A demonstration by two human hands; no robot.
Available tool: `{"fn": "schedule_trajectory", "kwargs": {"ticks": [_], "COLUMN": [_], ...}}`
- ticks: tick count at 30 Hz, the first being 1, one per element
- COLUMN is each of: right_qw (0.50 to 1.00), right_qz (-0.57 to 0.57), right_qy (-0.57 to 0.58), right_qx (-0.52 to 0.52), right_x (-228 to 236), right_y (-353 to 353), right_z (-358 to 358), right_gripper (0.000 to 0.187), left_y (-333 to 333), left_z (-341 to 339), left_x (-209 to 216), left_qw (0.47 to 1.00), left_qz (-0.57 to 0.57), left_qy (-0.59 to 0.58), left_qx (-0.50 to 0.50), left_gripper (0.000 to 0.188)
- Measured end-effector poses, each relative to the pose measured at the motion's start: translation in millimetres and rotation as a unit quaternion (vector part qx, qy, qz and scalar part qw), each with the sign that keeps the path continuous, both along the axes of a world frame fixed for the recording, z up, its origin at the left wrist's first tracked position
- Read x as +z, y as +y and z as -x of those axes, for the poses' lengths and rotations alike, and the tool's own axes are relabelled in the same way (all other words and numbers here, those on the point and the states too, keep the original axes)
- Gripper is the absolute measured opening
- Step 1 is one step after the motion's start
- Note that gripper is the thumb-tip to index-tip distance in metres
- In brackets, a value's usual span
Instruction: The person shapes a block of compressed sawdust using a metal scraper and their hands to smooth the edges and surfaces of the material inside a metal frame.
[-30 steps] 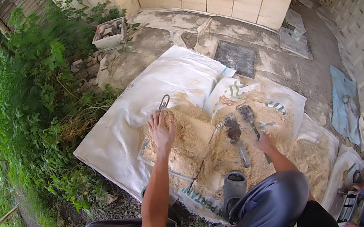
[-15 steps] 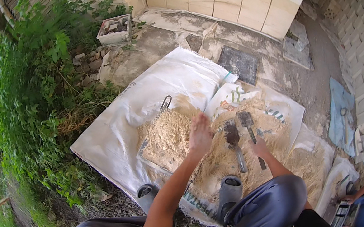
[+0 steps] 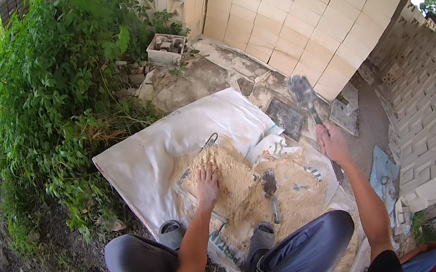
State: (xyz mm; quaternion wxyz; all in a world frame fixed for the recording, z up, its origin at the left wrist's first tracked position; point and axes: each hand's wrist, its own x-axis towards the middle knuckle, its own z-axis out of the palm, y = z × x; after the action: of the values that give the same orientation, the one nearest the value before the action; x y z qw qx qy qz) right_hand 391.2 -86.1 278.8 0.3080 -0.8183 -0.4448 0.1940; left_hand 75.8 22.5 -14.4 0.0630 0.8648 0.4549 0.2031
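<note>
I squat over a pile of pale sand (image 3: 237,182) spread on white sacks (image 3: 152,158). My left hand (image 3: 207,185) lies flat on the sand, fingers apart, beside a wire mesh frame (image 3: 208,141) half buried in it. My right hand (image 3: 332,141) is raised and grips the handle of a trowel (image 3: 303,94), whose grey blade points up and is blurred. A second trowel (image 3: 269,185) lies blade-up on the sand between my hands.
Dense green bushes (image 3: 46,107) border the left. A stack of pale blocks (image 3: 312,10) rises at the back, more blocks (image 3: 433,111) at the right. A dark slab (image 3: 284,118) lies behind the sacks, and a grey tub (image 3: 166,48) of rubble sits by the bushes.
My right hand has lifted one trowel off the sand and raised it high. My left hand returned to rest on the sand pile. The view has tilted upward.
</note>
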Motion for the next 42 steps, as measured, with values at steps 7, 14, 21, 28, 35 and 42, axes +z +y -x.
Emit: {"fn": "schedule_trajectory", "kwargs": {"ticks": [7, 14, 21, 28, 35, 42], "right_qw": [0.933, 0.99, 0.987, 0.983, 0.982, 0.98], "right_qz": [-0.092, -0.013, 0.123, -0.013, -0.092, -0.105], "right_qy": [0.347, 0.129, 0.091, 0.171, 0.143, 0.154], "right_qx": [0.01, -0.059, -0.054, -0.061, -0.084, -0.07], "right_x": [51, -220, -248, -242, -240, -244], "right_y": [7, -32, -14, 14, 13, 3], "right_z": [127, 170, 188, 179, 167, 193], "right_gripper": [0.027, 0.047, 0.058, 0.056, 0.043, 0.047], "left_y": [-11, -17, 0, 3, -8, 2], "left_z": [-2, -24, 6, -23, -39, -7], "left_x": [-14, -5, 1, -4, 14, -8], "left_qw": [0.998, 0.994, 1.0, 0.999, 0.999, 1.0], "left_qz": [-0.046, 0.03, -0.01, -0.022, 0.005, -0.002], "left_qy": [0.001, -0.074, 0.002, 0.007, -0.017, -0.002], "left_qx": [0.034, -0.07, 0.025, -0.025, -0.048, -0.021], "left_gripper": [0.053, 0.056, 0.054, 0.055, 0.058, 0.055]}}
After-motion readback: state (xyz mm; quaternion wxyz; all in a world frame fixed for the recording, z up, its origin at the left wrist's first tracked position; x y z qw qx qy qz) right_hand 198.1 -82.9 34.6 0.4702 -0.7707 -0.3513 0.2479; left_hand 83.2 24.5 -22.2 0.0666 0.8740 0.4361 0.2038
